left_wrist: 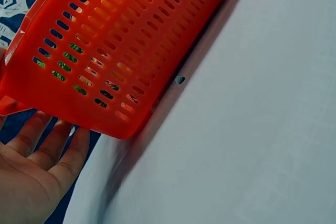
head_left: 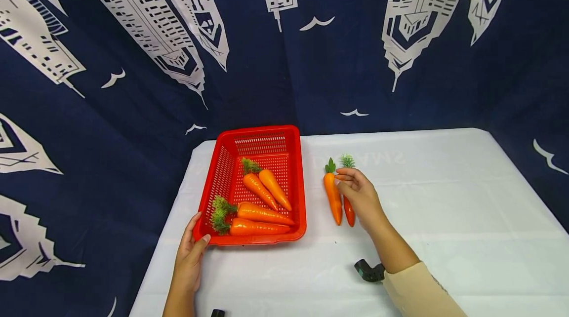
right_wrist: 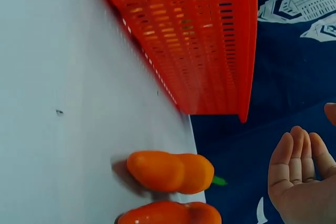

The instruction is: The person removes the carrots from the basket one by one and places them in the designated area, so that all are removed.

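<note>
A red plastic basket (head_left: 303, 193) stands on the white table with several orange toy carrots (head_left: 262, 213) inside it. My left hand (head_left: 191, 257) grips its near left corner, the thumb over the rim and the fingers along the outside. In the left wrist view, those fingers (left_wrist: 68, 156) lie against the basket wall (left_wrist: 100, 114). To the basket's right, a carrot with a leafy green top (head_left: 332, 198) and a redder carrot with a feathery top (head_left: 349, 213) lie side by side. My right hand (head_left: 360, 193) hovers over them, partly covering the redder one; its fingers hold nothing.
A dark blue curtain (head_left: 284, 85) printed with white buildings hangs behind and left of the table. White cloth (head_left: 444, 208) covers the tabletop. Near the right wrist shows a black curved device (head_left: 370, 271).
</note>
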Motion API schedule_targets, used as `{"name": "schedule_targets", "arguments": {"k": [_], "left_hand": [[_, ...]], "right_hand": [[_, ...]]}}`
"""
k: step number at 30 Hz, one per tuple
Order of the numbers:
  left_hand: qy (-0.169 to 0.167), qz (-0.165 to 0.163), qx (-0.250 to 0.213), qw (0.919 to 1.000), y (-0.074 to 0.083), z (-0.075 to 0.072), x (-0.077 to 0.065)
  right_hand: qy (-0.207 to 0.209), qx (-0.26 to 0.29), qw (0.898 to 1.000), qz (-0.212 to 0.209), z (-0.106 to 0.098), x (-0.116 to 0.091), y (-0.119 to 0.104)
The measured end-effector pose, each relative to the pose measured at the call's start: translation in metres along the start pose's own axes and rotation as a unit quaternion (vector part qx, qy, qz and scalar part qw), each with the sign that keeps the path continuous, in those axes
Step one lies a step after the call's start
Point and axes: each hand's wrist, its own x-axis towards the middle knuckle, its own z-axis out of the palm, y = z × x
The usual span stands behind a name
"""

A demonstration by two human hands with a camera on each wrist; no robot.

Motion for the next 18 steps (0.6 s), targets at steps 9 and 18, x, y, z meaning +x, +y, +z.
{"name": "schedule_targets", "arguments": {"k": [9,18], "left_hand": [[-0.001,-0.004,0.002,1.0,0.0,0.0,-0.001],[0.001,-0.004,-0.003,1.0,0.0,0.001,-0.001]], "right_hand": [[-0.055,0.012,0.998,-0.029,0.007,-0.009,-0.002],[-0.094,0.002,0.995,-0.044,0.021,-0.015,-0.01]]}}
